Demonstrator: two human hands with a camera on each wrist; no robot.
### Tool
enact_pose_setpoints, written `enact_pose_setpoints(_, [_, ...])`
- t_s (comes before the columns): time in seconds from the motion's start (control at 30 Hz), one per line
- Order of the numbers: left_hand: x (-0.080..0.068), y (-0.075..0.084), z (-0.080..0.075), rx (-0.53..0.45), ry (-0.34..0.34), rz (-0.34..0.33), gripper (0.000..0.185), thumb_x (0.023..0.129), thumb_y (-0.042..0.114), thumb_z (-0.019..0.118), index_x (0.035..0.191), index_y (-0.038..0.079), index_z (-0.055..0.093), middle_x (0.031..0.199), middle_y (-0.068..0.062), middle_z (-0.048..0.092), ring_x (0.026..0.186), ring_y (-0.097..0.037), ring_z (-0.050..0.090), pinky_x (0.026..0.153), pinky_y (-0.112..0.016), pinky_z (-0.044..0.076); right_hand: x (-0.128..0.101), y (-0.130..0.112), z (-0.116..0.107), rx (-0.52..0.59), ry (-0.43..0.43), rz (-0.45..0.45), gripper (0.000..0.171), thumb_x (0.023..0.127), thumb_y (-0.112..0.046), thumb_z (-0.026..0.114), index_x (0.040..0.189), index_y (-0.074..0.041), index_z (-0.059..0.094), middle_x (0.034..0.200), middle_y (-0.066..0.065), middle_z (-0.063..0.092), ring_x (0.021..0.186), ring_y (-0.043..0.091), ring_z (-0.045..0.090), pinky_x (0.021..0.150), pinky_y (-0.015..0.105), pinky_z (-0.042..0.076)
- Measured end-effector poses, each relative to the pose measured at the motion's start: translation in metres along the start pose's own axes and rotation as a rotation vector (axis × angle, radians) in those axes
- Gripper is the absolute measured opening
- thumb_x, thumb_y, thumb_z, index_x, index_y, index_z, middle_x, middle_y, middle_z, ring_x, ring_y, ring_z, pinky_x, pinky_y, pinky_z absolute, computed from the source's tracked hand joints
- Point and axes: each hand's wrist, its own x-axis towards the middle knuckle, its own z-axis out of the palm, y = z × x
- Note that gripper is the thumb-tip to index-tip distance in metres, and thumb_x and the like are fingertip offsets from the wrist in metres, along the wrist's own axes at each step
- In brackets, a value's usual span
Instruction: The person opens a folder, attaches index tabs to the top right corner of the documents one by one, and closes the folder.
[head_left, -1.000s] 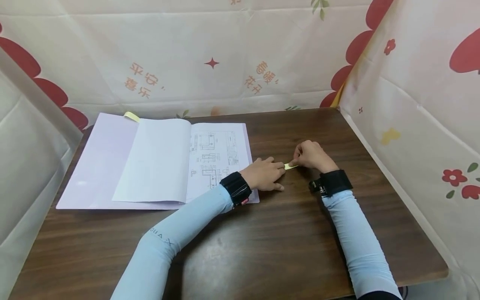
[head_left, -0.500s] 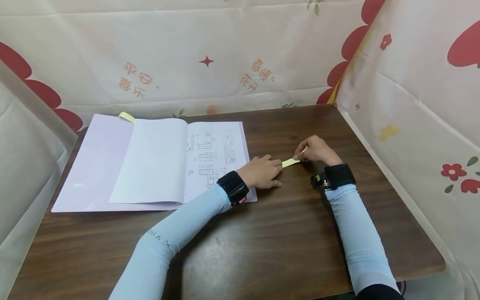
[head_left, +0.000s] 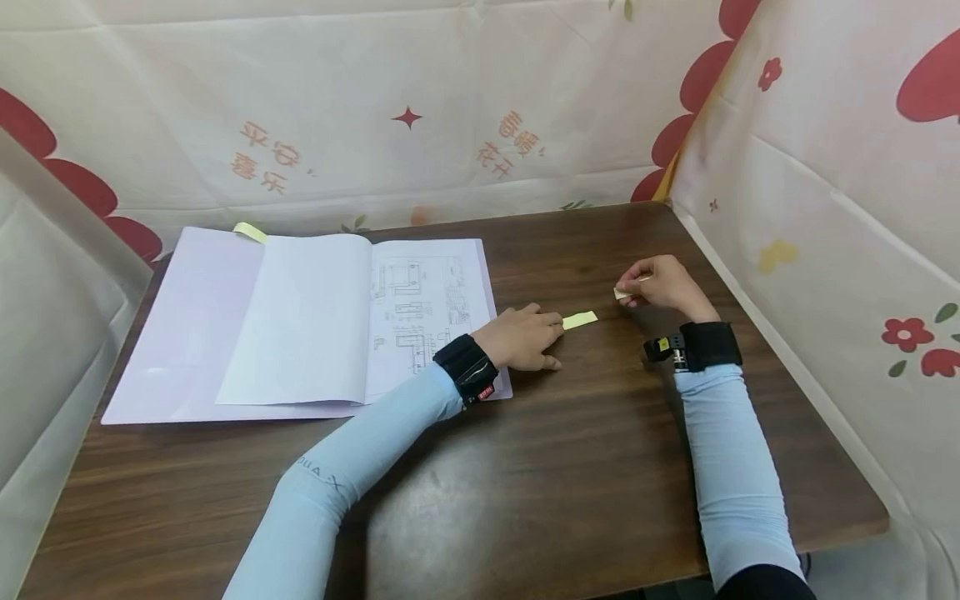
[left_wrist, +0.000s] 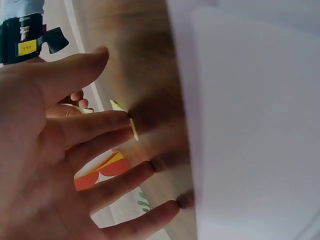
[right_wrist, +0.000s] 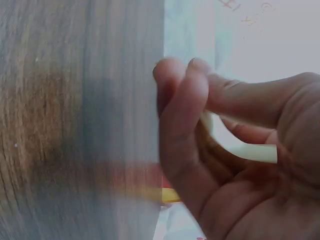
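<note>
My left hand [head_left: 521, 337] lies at the right edge of an open folder, fingers spread and straight. Its fingertips touch the near end of a short yellow paper strip [head_left: 581, 320] on the wooden table; in the left wrist view the strip [left_wrist: 134, 129] shows at the index and middle fingertips. Off to the right, my right hand [head_left: 660, 287] pinches another pale yellow slip of paper [head_left: 621, 293] between thumb and fingers, apart from the strip. In the right wrist view the pale slip [right_wrist: 255, 152] curls behind the thumb, partly hidden by the fingers.
A lavender folder [head_left: 180, 333] lies open at the left, with a blank page [head_left: 307, 325] turned over beside a page of technical drawings [head_left: 450, 292]. A yellow tab [head_left: 250, 232] sticks out at its top. Printed cloth [head_left: 337, 75] surrounds the table [head_left: 562, 475].
My right hand has moved right and away from the left hand, drawing off a yellow slip. The strip under the left fingertips now lies uncovered on its right side. The left hand stays put.
</note>
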Motion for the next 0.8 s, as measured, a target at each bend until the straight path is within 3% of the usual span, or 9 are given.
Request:
enact_pose_setpoints(0.2, [-0.003, -0.005, -0.002, -0.005, -0.045, -0.020, 0.070, 0.102, 0.056, 0.055, 0.160, 0.020, 0.040, 0.172, 0.004, 0.027, 0.150, -0.030, 0.037, 0.117, -0.056, 0.040, 0.004, -0.010, 0.002, -0.079, 0.041, -0.031, 0.029, 0.094, -0.026, 0.077, 0.107, -0.001, 0.074, 0.108, 0.019, 0.072, 0.086, 0.025, 0.068, 0.072, 0.031, 0.053])
enact_pose_setpoints(0.4, [-0.013, -0.009, -0.002, -0.061, -0.010, -0.013, 0.073, 0.104, 0.054, 0.053, 0.165, 0.026, 0.025, 0.175, 0.001, 0.015, 0.156, -0.032, 0.030, 0.121, -0.057, 0.035, 0.005, -0.015, 0.004, -0.103, 0.012, -0.050, 0.022, 0.097, -0.023, 0.072, 0.109, -0.004, 0.074, 0.126, 0.021, 0.065, 0.106, 0.034, 0.055, 0.090, 0.047, 0.044])
enact_pose_setpoints(0.6, [-0.053, -0.023, 0.001, -0.096, 0.120, -0.034, 0.062, 0.105, 0.051, 0.053, 0.160, 0.024, 0.040, 0.172, -0.009, 0.026, 0.154, -0.034, 0.033, 0.115, -0.057, 0.043, 0.003, -0.023, 0.011, -0.111, 0.039, -0.087, 0.014, 0.096, -0.018, 0.074, 0.104, -0.007, 0.077, 0.111, 0.018, 0.072, 0.098, 0.031, 0.056, 0.083, 0.042, 0.043])
enact_pose_setpoints(0.8, [-0.102, -0.047, 0.007, -0.168, 0.196, -0.179, 0.047, 0.107, 0.038, 0.053, 0.151, 0.020, 0.052, 0.163, -0.011, 0.043, 0.149, -0.034, 0.043, 0.112, -0.060, 0.044, 0.002, -0.037, 0.026, -0.116, 0.051, -0.125, 0.009, 0.095, -0.009, 0.072, 0.100, -0.005, 0.079, 0.099, 0.018, 0.076, 0.081, 0.025, 0.070, 0.068, 0.030, 0.053])
